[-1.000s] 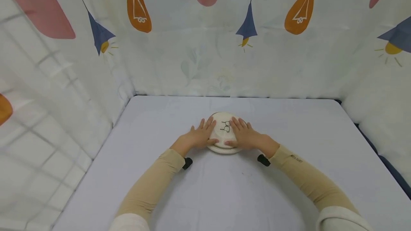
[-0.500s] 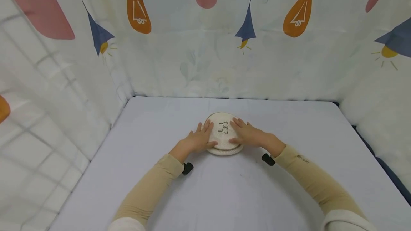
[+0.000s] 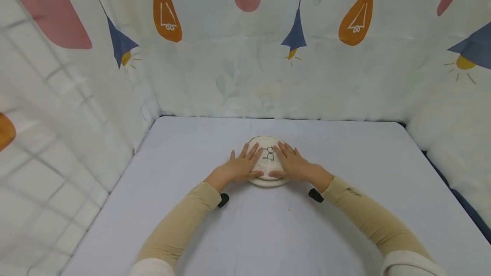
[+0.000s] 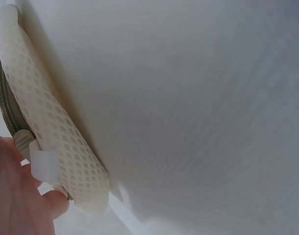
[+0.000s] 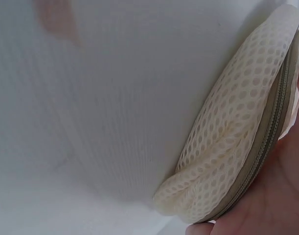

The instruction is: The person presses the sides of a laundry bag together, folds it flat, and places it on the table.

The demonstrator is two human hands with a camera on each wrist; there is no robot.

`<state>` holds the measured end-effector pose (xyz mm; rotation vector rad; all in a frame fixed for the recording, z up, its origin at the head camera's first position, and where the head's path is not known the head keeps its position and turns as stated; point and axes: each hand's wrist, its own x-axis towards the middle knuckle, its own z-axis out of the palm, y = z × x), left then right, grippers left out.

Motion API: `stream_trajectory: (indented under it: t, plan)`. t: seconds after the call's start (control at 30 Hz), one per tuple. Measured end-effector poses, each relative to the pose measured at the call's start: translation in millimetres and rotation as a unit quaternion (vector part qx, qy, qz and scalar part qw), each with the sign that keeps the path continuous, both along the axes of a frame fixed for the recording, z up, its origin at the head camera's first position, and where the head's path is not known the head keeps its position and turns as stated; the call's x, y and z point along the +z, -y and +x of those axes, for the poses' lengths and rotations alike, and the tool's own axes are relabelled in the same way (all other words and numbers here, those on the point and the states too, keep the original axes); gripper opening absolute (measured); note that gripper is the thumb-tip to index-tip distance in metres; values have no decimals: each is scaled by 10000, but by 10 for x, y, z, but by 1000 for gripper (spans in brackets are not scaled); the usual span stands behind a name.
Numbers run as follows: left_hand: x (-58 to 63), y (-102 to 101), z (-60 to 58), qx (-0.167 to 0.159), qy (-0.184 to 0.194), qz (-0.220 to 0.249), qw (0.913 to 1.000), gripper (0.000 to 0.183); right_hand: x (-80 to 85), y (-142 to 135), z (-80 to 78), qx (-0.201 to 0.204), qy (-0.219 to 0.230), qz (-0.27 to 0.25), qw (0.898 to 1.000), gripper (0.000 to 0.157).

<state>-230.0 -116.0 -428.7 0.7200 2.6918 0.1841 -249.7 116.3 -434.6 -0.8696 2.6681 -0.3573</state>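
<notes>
A round cream mesh laundry bag [image 3: 264, 166] with a small dark line print lies on the table, near the middle in the head view. My left hand [image 3: 239, 168] rests on its left side with fingers spread. On its right side lies my right hand [image 3: 294, 167], its fingers stretched over the top. In the left wrist view, the zipper [image 4: 8, 105] runs along the bag's edge, and a white tag [image 4: 44, 165] hangs near the zipper pull. The right wrist view shows the mesh side [image 5: 237, 117] creased at its lower end, beside my palm.
A white cloth covers the table [image 3: 253, 233]. Fabric walls [image 3: 245, 76] printed with lamps and bulbs stand behind it and at both sides. A black wrist device [image 3: 316, 195] sits under my right wrist, another [image 3: 223, 200] under my left.
My right hand shifted slightly right half a second ago and has come back left over the bag. My left hand now reaches a little further onto it. The bag stays in place.
</notes>
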Motion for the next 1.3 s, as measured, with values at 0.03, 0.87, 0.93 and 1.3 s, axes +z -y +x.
stream_trajectory:
  t: [0.03, 0.87, 0.93, 1.3]
  plan:
    - [2, -1, 2, -6, 0, -34, 10000, 83, 2, 5, 8, -5, 14, -10, 10000, 98]
    - [19, -38, 10, 107, 78, -177, 9998, 86, 3, 42, -33, 137, 260, 599, 9978, 96]
    - [6, -29, 5, 131, 14, -108, 9999, 86, 20, -3, -37, 192, 206, 302, 9991, 94]
    - [-19, -53, 65, 324, -80, -35, 9994, 90, 33, -149, 119, 111, -155, -157, 9997, 102]
